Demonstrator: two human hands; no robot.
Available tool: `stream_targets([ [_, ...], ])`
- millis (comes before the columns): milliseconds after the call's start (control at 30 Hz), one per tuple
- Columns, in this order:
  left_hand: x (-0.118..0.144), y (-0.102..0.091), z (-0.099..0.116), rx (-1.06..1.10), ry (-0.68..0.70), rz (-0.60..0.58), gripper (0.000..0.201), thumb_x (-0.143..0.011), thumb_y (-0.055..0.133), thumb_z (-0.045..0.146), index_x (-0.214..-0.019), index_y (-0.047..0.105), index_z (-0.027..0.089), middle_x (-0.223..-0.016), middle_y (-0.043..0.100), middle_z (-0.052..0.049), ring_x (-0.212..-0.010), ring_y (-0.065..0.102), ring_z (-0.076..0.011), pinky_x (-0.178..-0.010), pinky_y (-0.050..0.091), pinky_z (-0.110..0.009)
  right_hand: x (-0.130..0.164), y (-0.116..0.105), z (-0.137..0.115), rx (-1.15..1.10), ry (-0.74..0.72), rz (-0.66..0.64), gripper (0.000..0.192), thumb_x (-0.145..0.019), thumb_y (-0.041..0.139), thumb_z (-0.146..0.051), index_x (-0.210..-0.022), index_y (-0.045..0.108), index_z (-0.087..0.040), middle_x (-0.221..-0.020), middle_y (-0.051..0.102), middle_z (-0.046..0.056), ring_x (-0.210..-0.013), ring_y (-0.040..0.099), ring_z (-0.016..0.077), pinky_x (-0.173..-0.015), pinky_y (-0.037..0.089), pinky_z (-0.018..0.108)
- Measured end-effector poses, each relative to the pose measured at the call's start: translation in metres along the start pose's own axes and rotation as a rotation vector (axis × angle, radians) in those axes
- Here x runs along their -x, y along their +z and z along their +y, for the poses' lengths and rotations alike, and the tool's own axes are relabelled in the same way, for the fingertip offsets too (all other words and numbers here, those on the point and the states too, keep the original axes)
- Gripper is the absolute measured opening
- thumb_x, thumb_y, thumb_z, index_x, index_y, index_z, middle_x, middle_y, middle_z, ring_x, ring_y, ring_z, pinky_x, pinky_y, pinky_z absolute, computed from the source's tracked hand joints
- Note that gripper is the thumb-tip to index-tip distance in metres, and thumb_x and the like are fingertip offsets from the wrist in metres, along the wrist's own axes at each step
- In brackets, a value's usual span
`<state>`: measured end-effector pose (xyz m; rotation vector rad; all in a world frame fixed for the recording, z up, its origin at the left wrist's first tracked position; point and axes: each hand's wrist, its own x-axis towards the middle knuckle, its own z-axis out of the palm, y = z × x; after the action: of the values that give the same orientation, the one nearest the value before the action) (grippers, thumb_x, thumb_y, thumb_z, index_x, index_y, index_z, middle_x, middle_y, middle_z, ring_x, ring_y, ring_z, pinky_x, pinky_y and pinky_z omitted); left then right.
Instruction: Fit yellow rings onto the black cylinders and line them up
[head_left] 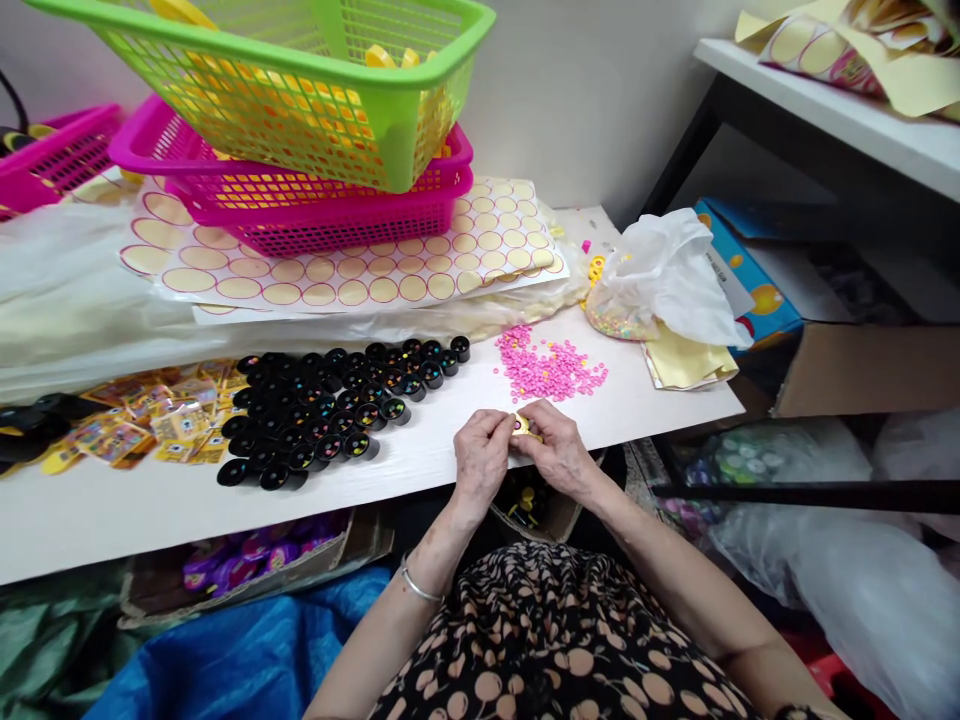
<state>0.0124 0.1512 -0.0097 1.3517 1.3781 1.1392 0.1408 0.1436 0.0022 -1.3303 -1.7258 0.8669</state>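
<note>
At the near edge of the white worktop, both hands meet over a small yellow plastic piece. The left hand pinches its left end, fingers closed narrowly on it, and the right hand pinches the other end the same way, so the piece sits between the two sets of fingertips, just above the worktop's front edge. A thin silver bangle circles the left wrist.

Just beyond the hands lies a scatter of small pink beads. To the left of it stands a dense cluster of small black round caps, and further left, yellow printed stickers. Toward the right edge rests a crumpled white plastic bag. Near the back edge, sheets of peeled round-label backing paper lie under stacked pink mesh baskets topped by a green mesh basket.
</note>
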Motion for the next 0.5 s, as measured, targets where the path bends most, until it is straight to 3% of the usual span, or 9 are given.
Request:
stream_targets([
  [233,-0.002,0.001,0.0,0.031,-0.032,0.022,0.016,-0.076,0.057,0.027,-0.072,0.069,0.016,-0.075,0.063,-0.003,-0.074,0.058,-0.014,-0.068,0.044,-0.024,0.0,0.0,0.001,-0.098,0.081,-0.002,0.016,-0.074,0.061,-0.025,-0.089,0.061,-0.018,-0.079,0.053,0.001,-0.072,0.05,0.0132,-0.066,0.041,0.026],
  [400,-0.002,0.003,-0.003,0.086,-0.074,0.036,0.018,-0.075,0.059,0.03,-0.071,0.069,0.016,-0.073,0.061,-0.003,-0.07,0.058,-0.0135,-0.062,0.044,-0.023,-0.001,0.006,0.006,-0.463,0.35,-0.03,0.031,-0.08,0.052,-0.043,-0.093,0.06,-0.017,-0.066,0.054,-0.001,-0.053,0.051,0.0097,-0.048,0.043,0.022],
  [500,-0.002,0.004,-0.003,0.101,-0.086,0.023,0.019,-0.075,0.059,0.032,-0.072,0.068,0.016,-0.073,0.061,-0.003,-0.068,0.057,-0.0128,-0.06,0.044,-0.022,-0.001,0.012,0.009,-0.537,0.42,0.031,0.035,-0.079,0.05,-0.047,-0.089,0.062,-0.015,-0.062,0.053,-0.001,-0.048,0.051,0.0089,-0.04,0.04,0.019],
])
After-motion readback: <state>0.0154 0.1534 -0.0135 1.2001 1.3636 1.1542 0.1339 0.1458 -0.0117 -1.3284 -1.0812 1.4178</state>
